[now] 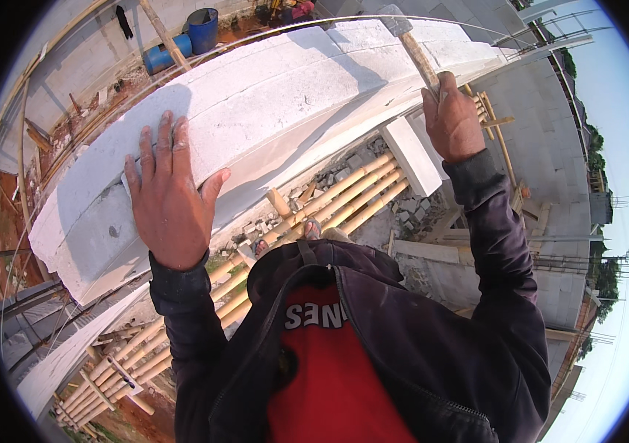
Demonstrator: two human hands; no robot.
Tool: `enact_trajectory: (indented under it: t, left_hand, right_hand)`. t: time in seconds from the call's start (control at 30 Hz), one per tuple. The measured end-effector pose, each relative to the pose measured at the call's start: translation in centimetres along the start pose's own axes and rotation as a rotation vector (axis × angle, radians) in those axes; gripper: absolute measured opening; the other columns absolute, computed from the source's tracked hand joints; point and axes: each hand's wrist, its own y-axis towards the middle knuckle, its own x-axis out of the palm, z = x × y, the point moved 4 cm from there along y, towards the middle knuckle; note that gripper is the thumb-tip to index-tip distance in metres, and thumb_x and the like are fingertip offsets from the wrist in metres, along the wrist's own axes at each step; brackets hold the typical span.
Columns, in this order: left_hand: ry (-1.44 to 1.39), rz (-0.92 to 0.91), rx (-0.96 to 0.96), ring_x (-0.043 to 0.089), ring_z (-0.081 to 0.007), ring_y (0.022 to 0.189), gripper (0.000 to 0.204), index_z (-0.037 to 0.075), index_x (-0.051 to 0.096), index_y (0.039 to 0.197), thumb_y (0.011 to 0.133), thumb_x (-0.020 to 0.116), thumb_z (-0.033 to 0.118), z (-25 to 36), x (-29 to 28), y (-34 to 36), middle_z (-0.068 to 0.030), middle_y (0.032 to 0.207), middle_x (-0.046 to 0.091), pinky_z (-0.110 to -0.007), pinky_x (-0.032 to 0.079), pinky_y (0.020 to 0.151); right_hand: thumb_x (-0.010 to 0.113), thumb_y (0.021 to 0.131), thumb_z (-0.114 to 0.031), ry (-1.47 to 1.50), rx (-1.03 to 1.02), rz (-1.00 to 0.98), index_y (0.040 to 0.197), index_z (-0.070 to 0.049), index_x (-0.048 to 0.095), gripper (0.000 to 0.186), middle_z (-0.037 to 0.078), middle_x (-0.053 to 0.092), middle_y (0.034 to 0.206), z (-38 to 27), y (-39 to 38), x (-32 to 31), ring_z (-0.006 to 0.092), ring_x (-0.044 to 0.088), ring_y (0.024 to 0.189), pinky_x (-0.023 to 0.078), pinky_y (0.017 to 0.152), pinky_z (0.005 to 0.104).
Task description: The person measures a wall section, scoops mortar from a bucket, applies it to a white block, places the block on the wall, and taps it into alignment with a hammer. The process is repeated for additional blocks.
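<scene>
My left hand (170,192) lies flat on the pale block wall (270,88), fingers spread, near the wall's left end. In my right hand (452,118) is a mallet (419,57), gripped by its wooden handle. Its greyish head points away from me, over the far right part of the wall top, and is blurred; I cannot tell whether it touches the blocks. Thin joints show between the blocks, and shadows fall across them. Below my right hand, a loose-looking white block (412,156) stands against the near side of the wall.
Bamboo poles (358,196) form a scaffold walkway under my feet. Rubble (347,168) lies below it. A thin string (255,35) runs along the wall's far edge. Blue drums (202,31) stand on the ground beyond, and another block wall (550,125) rises at the right.
</scene>
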Motion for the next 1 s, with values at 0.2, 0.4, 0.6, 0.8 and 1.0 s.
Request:
enact_trajectory:
  t: [0.2,0.4,0.6,0.8,1.0]
  left_hand:
    - [0.005,0.045,0.031,0.037,-0.0308,0.143,0.086,0.012,0.045,0.147,0.075,0.077,0.046,0.2,0.0,0.7,-0.0045,0.155,0.041,-0.053,0.029,0.117]
    - [0.009,0.040,0.016,0.037,-0.0301,0.143,0.088,0.013,0.046,0.147,0.074,0.078,0.049,0.2,0.2,0.5,-0.0041,0.155,0.042,-0.053,0.029,0.118]
    - [0.040,0.016,-0.006,0.037,-0.0290,0.143,0.088,0.013,0.047,0.147,0.073,0.077,0.050,0.2,0.1,0.1,-0.0037,0.155,0.042,-0.052,0.029,0.118]
    - [0.024,0.019,0.019,0.037,-0.0291,0.143,0.088,0.013,0.046,0.147,0.073,0.077,0.050,0.4,-0.2,0.4,-0.0039,0.155,0.042,-0.052,0.029,0.118]
    - [0.029,0.046,0.006,0.038,-0.0295,0.143,0.087,0.012,0.046,0.147,0.074,0.077,0.049,0.1,0.0,0.6,-0.0038,0.154,0.043,-0.052,0.029,0.118]
  right_hand:
    - [0.057,0.095,-0.018,-0.168,-0.043,-0.058,0.104,0.002,0.047,0.024,0.032,0.065,0.081,4.9,1.0,2.3,0.0505,0.064,0.080,0.052,0.071,0.0561]
    - [0.057,0.096,-0.018,-0.032,-0.042,-0.087,0.104,0.001,0.048,0.023,0.033,0.064,0.079,4.7,0.0,2.6,0.0507,0.064,0.081,0.051,0.071,0.0559]
    - [0.058,0.095,-0.019,-0.090,-0.093,-0.021,0.104,0.001,0.048,0.024,0.031,0.065,0.077,1.9,0.1,-0.3,0.0499,0.065,0.079,0.052,0.071,0.0550]
    - [0.060,0.093,-0.017,-0.198,-0.065,-0.089,0.101,0.002,0.053,0.022,0.031,0.066,0.082,6.9,1.6,2.3,0.0484,0.066,0.083,0.053,0.075,0.0537]
    - [0.062,0.092,-0.020,-0.073,0.016,0.009,0.105,0.003,0.053,0.028,0.030,0.066,0.082,4.8,0.1,1.7,0.0484,0.066,0.085,0.053,0.076,0.0527]
